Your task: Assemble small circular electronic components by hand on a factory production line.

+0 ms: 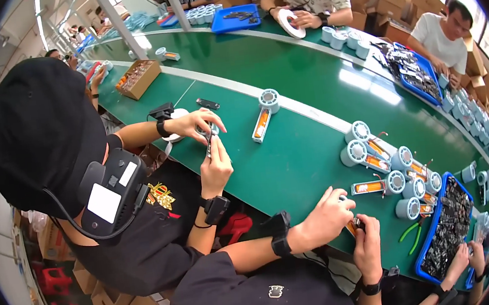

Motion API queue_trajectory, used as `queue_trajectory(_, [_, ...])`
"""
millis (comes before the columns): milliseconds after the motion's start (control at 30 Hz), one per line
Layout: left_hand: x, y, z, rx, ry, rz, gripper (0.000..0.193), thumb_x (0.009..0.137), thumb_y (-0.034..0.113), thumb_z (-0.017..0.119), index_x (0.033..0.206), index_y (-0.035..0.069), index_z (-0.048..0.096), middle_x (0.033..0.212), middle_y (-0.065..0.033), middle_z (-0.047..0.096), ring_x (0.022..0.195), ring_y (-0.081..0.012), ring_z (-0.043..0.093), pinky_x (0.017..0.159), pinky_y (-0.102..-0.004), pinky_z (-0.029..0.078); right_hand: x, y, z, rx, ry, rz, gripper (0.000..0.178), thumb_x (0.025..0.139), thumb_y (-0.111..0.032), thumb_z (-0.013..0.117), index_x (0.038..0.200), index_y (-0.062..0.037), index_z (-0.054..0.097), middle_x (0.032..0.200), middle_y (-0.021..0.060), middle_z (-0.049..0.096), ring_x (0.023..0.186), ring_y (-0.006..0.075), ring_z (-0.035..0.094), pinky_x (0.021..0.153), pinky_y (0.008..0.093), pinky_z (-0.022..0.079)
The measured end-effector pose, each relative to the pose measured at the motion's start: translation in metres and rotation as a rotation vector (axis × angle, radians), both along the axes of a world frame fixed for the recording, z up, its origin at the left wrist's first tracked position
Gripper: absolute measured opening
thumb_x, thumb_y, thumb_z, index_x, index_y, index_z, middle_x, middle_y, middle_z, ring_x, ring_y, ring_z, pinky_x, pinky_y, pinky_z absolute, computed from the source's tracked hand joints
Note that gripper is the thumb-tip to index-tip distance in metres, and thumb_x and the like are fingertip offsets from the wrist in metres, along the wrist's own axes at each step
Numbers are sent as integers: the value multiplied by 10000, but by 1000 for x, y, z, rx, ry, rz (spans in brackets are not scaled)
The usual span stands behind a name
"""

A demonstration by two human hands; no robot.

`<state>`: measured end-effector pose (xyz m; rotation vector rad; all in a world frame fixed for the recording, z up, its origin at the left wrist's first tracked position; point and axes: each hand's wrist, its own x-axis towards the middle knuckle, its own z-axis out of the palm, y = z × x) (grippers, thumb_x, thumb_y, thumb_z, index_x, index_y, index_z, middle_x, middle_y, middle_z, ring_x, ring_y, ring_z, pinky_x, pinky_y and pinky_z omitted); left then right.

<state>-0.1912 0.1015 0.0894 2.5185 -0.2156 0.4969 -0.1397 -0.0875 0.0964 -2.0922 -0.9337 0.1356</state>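
Observation:
My left hand point(323, 220) is closed around a small handheld fan point(351, 227), at the table's near edge. Most of the fan is hidden by my fingers; a bit of its orange inside and a dark piece show. My right hand point(368, 245) pinches the handle end of the same fan, its fingers bent. To the right of my hands lie several light blue handheld fans point(395, 182) with round grilles and opened handles showing orange cells. Green-handled pliers point(411, 236) rest beside them.
A blue tray point(431, 219) of dark parts stands at the right, with a co-worker's hands point(460, 262) near it. On my left a co-worker in a black cap point(40, 132) works close by. One fan point(262, 124) lies on the green table point(293, 165). Others sit across it.

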Motion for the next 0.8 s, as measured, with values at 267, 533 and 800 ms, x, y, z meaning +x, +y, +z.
queue_trajectory(267, [2,-7,23,212,128,64,167,790,119,682,898,10,748,1081,-96,684,1242,-386,571,1059,-609,484,-1,-1,-13,28,57,-31,326,933,73,528,1252,39,587,1148,221,596,1060,382,591,924,425,498])
queue_trajectory(533, [-9,-20,36,355,146,98,205,784,131,676,933,12,752,1268,-133,647,1312,-459,523,1047,-709,438,11,-3,11,10,140,-178,328,812,59,719,1135,40,660,1009,171,671,950,338,659,842,397,543])
queue_trajectory(800, [-6,-23,45,537,48,144,226,789,147,680,960,20,755,1325,-136,642,1332,-484,510,1045,-707,436,9,-9,6,62,-12,-94,320,776,49,767,1078,2,673,994,149,669,952,340,599,822,411,512])
